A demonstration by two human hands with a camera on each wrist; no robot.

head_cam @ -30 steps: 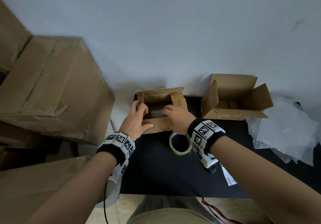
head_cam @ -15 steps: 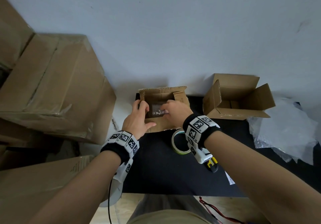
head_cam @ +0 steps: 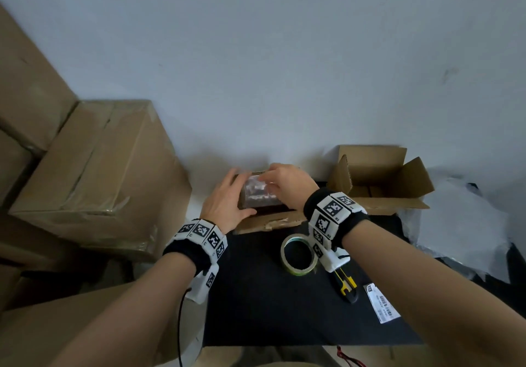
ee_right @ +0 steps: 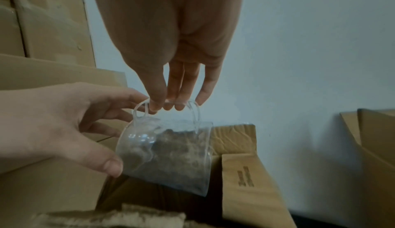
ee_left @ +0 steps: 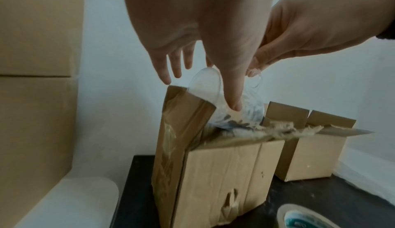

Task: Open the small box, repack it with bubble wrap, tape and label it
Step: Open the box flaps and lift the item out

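A clear glass mug (head_cam: 257, 193) lies tilted on its side just above the opened small cardboard box (head_cam: 270, 223). My right hand (head_cam: 287, 181) pinches its handle from above; in the right wrist view the fingertips (ee_right: 171, 105) grip the handle over the mug (ee_right: 166, 155). My left hand (head_cam: 225, 204) cups the mug's left side, thumb in front and fingers behind (ee_right: 64, 130). In the left wrist view the thumb (ee_left: 233, 88) presses the mug (ee_left: 205, 83) over the box (ee_left: 224, 172), whose torn flaps stand open.
A tape roll (head_cam: 299, 254), a yellow utility knife (head_cam: 345, 284) and a printed label (head_cam: 381, 304) lie on the black mat (head_cam: 270, 309). A second open box (head_cam: 378, 178) stands at the right, bubble wrap (head_cam: 461, 224) beyond it. Large cartons (head_cam: 99, 173) are stacked left.
Both hands were down inside the small box; now they have risen with the glass mug, which is out above the box opening.
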